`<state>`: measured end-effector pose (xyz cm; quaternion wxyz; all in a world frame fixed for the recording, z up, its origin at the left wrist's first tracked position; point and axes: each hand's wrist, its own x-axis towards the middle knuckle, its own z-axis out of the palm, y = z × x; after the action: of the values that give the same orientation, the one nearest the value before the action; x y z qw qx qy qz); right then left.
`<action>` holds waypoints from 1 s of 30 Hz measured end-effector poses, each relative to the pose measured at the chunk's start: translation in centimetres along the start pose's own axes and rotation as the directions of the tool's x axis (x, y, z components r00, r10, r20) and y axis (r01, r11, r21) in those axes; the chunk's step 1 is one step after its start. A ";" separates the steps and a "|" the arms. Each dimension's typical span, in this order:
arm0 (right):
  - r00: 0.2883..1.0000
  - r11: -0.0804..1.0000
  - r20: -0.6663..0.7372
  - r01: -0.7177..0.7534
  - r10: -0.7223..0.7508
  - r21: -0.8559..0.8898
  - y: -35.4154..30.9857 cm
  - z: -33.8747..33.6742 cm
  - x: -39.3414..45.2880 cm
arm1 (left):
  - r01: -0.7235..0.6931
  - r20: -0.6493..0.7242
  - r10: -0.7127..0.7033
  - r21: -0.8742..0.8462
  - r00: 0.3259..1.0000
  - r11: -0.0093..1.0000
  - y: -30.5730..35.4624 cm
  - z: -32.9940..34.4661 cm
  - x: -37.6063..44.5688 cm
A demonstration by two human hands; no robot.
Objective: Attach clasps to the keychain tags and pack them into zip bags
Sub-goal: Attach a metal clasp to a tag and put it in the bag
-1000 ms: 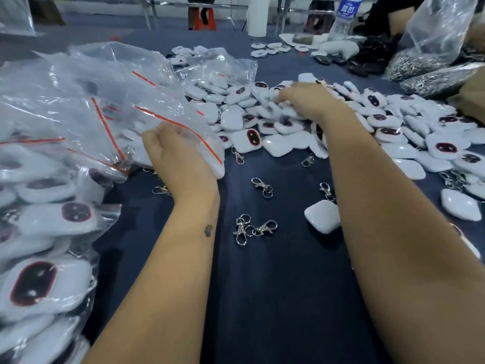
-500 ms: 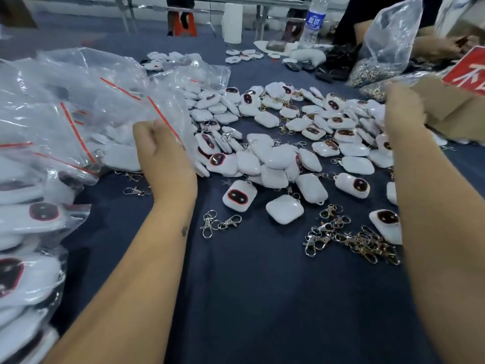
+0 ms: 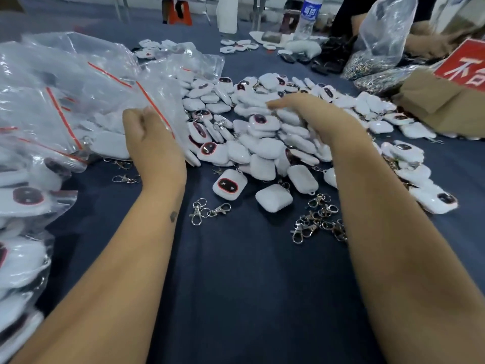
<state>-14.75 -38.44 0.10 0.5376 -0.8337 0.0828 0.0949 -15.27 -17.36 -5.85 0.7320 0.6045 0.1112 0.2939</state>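
Both hands: left (image 3: 149, 137) gripping bag (image 3: 157, 101), right (image 3: 301, 111) flat on tags (image 3: 262, 153)

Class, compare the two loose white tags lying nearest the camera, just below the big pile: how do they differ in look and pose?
The left tag lies face up, showing a dark window with a red rim; the right tag shows only plain white, with no window visible. The left tag sits slightly farther from the camera, the right tag nearer. Both are white, rounded squares lying flat on the dark cloth, untouched by either hand.

Dark blue table (image 3: 236, 298); behind its far edge, metal table legs (image 3: 258, 11), orange stool (image 3: 179, 11), pale floor.
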 end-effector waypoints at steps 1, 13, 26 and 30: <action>1.000 0.996 0.000 -0.015 0.015 -0.092 -0.6 0.3 0.1 | 0.029 -0.012 -0.029 -0.004 1.000 1.000 0.1 0.0 0.0; 0.898 0.913 -0.410 -0.025 -0.159 -0.408 -1.9 -5.2 9.2 | -0.182 0.183 0.125 0.344 0.975 0.921 1.5 1.4 4.4; 0.990 0.927 -0.142 -0.070 0.018 -0.368 -0.9 -3.9 22.5 | -0.567 0.640 -0.103 0.735 0.761 0.371 -3.7 6.3 13.2; 1.000 0.879 -0.008 0.020 -0.027 -0.477 -1.8 -2.6 20.6 | -0.549 0.695 -0.191 0.681 0.693 0.484 -3.0 6.2 12.1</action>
<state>5.84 -40.82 -2.38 0.3168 -0.9419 0.0505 0.0998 -1.41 -15.90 -4.84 0.2767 0.9539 -0.1121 0.0311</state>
